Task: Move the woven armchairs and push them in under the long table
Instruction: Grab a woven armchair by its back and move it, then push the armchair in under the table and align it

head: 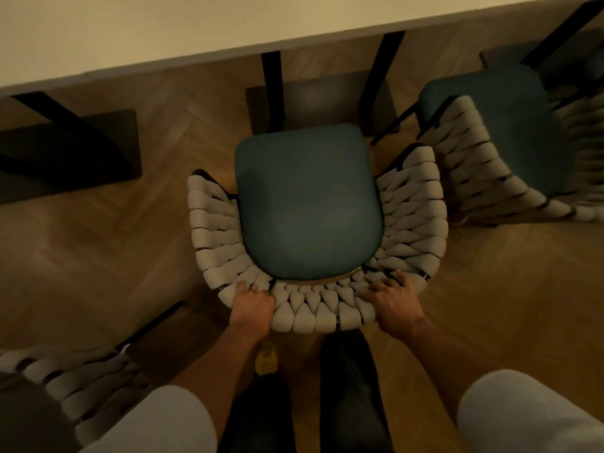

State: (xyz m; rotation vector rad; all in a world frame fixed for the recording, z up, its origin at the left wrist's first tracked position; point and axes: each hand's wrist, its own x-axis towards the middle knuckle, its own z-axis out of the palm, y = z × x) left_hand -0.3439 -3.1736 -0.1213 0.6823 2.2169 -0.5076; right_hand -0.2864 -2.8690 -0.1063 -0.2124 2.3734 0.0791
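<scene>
Gripping armchair [307, 201] backrest | left hand [251, 305] and right hand [390, 300] both curled over woven rim | armchair faces long table [163, 34], seat not yet under it | second armchair [483, 152] just beside, right

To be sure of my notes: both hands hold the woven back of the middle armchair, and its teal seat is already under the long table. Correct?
Not quite. The head view shows the left hand and right hand holding the back of the woven armchair, but its teal seat lies wholly before the long table edge, not under it.
</scene>
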